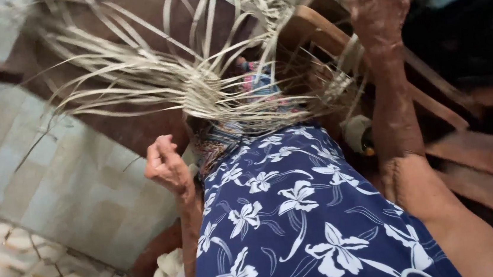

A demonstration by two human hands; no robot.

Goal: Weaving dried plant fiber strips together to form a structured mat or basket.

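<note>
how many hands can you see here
2. The left hand is curled shut at centre left, just below the woven strip work, holding nothing visible. The right hand is at the top right, gripping the strips near a wooden frame. No others show.

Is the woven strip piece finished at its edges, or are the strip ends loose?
Loose: the pale woven strips have a tight plaited centre, while long unwoven ends fan outward in all directions. The right hand grips some at the top.
</note>
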